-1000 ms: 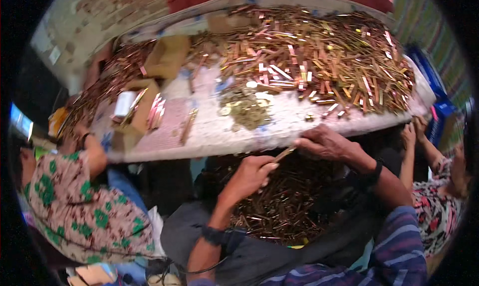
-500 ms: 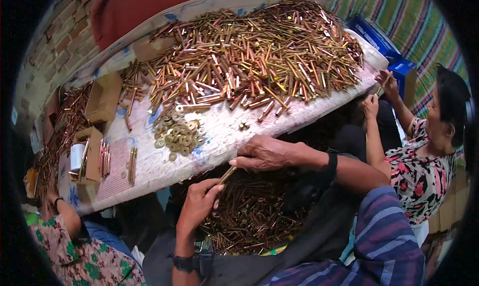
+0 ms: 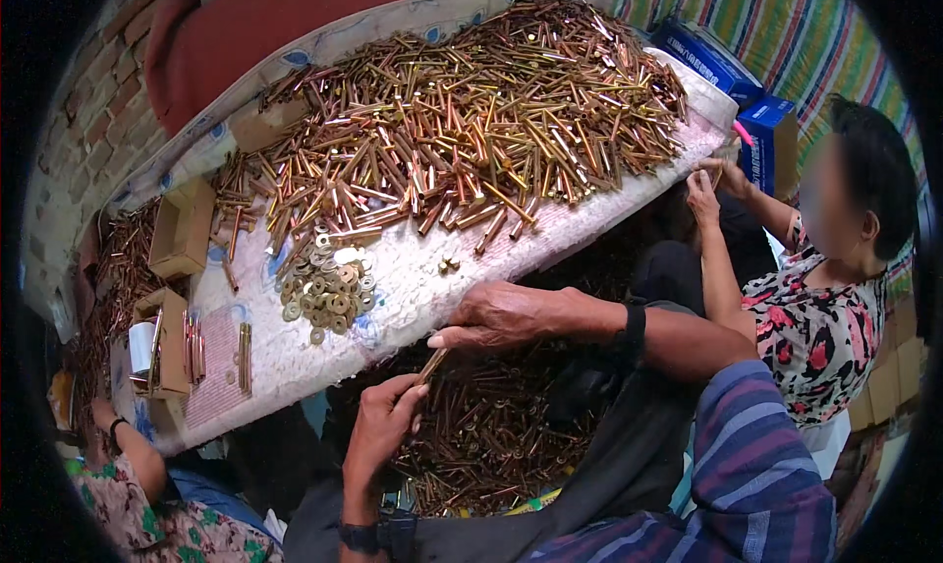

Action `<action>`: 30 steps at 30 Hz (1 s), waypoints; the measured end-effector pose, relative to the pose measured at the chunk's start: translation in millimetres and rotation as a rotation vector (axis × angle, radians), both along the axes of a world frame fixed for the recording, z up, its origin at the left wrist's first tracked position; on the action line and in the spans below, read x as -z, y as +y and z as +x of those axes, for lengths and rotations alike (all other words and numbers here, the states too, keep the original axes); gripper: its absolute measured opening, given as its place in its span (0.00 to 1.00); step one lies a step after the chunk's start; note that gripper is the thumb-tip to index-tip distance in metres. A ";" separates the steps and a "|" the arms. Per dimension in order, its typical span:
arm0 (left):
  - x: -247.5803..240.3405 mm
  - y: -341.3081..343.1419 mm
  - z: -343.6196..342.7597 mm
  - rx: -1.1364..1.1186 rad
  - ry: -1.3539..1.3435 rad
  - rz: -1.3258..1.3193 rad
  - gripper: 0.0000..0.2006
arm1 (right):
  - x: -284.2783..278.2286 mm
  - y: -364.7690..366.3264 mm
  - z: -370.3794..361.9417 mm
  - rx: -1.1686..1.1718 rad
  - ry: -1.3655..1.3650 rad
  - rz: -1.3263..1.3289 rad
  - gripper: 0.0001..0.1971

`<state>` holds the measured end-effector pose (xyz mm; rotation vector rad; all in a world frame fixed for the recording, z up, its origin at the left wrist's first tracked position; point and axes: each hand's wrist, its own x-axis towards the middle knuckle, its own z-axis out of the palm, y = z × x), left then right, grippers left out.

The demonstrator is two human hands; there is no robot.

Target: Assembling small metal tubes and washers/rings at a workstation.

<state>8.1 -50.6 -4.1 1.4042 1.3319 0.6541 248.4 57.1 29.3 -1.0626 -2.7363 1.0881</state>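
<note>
A slim brass-coloured anchor bolt [image 3: 432,364] slants between my two hands, above the space in front of the padded table. My left hand [image 3: 381,421] is closed round its lower end. Bent over its upper end, my right hand [image 3: 511,317] has the thumb stretched along the top; its fingertips are partly hidden. On the near part of the table [image 3: 413,286] lie a heap of washers [image 3: 326,286] and a few small nuts [image 3: 449,265]. Behind them spreads a big pile of anchor bolts [image 3: 471,131]. More bolts [image 3: 491,435] fill the space below my hands.
Open cardboard boxes [image 3: 183,231] stand at the table's left, with short rows of bolts [image 3: 245,357] beside them. One person [image 3: 815,337] sits at the right, hands around a small part. Another person's arm [image 3: 138,455] reaches in at lower left. Blue boxes [image 3: 709,62] stand back right.
The whole view has shifted, so the table and its piles sit further left. Both my hands keep hold of the bolt in nearly the same pose. The person at right has brought their hands closer together.
</note>
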 end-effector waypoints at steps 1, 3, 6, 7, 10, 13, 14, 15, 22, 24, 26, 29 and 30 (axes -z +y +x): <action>-2.8 0.5 1.2 0.001 0.002 -0.001 0.11 | 4.5 -0.6 1.5 -0.027 0.172 0.055 0.27; -11.2 1.9 4.3 0.018 0.046 0.022 0.10 | 10.7 -2.0 5.3 -0.054 0.345 0.110 0.28; -2.2 -0.1 1.2 0.012 0.001 0.022 0.11 | 1.3 -2.0 3.6 -0.090 0.406 0.065 0.30; -0.8 -0.9 1.3 0.011 0.002 0.022 0.11 | -3.7 -0.5 3.8 -0.074 0.227 -0.025 0.29; 0.0 -3.5 2.6 0.008 0.018 0.045 0.11 | -12.3 0.0 3.5 -0.027 0.023 -0.113 0.29; -2.0 -2.7 4.0 0.027 0.056 0.128 0.11 | -3.9 -0.7 5.8 -0.041 0.200 -0.006 0.29; -0.8 -2.0 4.0 0.028 0.044 0.125 0.11 | -0.3 -0.9 7.0 -0.086 0.401 0.101 0.30; 0.3 -1.6 4.2 0.029 0.031 0.122 0.11 | 2.6 -1.5 9.4 -0.088 0.403 0.100 0.30; 10.5 -3.3 2.9 0.022 0.053 0.006 0.13 | -17.3 -0.1 12.4 0.022 0.018 0.022 0.27; 19.5 -2.0 0.7 0.044 0.103 0.076 0.13 | -9.4 10.6 21.3 0.242 0.101 0.202 0.23; 28.8 -0.1 3.8 0.060 0.150 0.144 0.14 | -4.3 26.6 41.7 0.404 0.204 0.495 0.19; 49.3 -1.7 6.7 0.081 0.198 0.243 0.15 | 7.1 48.5 66.9 0.595 0.101 0.802 0.14; 53.7 -3.8 8.4 0.094 0.192 0.279 0.15 | 14.3 56.0 76.2 0.574 0.058 0.906 0.15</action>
